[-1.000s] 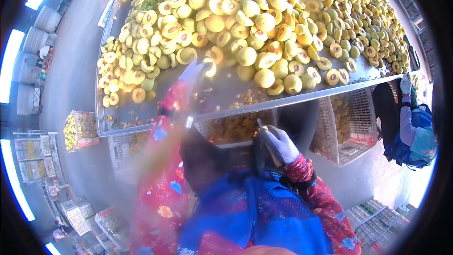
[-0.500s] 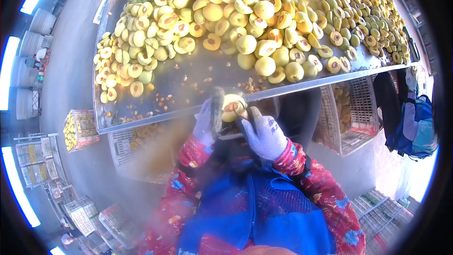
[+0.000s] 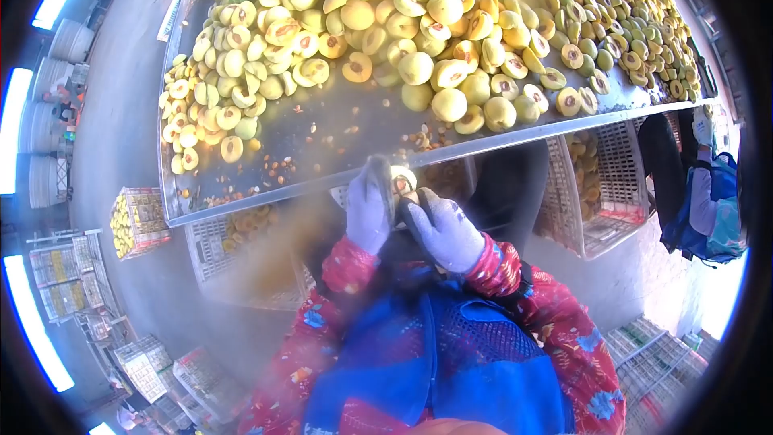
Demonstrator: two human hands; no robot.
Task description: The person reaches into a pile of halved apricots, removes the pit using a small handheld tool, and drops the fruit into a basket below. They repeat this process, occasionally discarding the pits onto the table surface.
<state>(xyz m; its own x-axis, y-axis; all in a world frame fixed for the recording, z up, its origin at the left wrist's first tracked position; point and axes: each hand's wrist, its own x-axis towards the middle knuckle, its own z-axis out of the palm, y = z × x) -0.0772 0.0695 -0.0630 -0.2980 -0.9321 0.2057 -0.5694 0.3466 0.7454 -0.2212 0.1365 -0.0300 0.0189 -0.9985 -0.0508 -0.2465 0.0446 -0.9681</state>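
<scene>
Just past the table's front edge, my left hand [image 3: 371,213] in a pale glove with dark fingertips is closed around a halved peach [image 3: 401,178]. The cut face with its reddish-brown middle is turned partly toward my right hand [image 3: 448,232]. That hand, gloved the same way, has its fingers pinched together against the fruit. A small tan bit shows at its fingertips, but what it grips is hidden. Beyond both hands, a heap of yellow-green peach halves [image 3: 419,68], many with pits showing, lies on the metal table [image 3: 346,125].
Loose pits [image 3: 278,169] are scattered on the near tabletop. Below the table edge stand a white crate [image 3: 616,229] at right and another crate [image 3: 211,246] at left, both with fruit. At far right is a co-worker's blue clothing [image 3: 713,209]. Stacked crates [image 3: 652,366] stand at lower right.
My left hand has turned more upright and come slightly right, covering more of the peach half. My right hand has moved slightly down and left, staying against the fruit.
</scene>
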